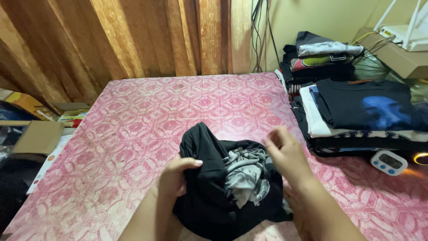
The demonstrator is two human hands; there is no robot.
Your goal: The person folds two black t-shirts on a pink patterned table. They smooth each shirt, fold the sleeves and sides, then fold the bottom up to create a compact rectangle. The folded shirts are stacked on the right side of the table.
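A crumpled black garment (209, 196) with a grey-and-white print lies bunched on the pink patterned table cover (147, 120) near the front edge. My left hand (176, 176) grips the left side of the black cloth, thumb on top. To the right, my right hand (287, 154) hovers just over the garment's right edge, fingers slightly apart and blurred, holding nothing that I can see.
A stack of folded shirts (365, 111), topped by a dark one with a blue print, sits at the right. More folded clothes (325, 56) lie behind it. A small white timer (388, 162) rests by the stack. Cardboard boxes (38, 136) stand left; brown curtains (133, 35) hang behind.
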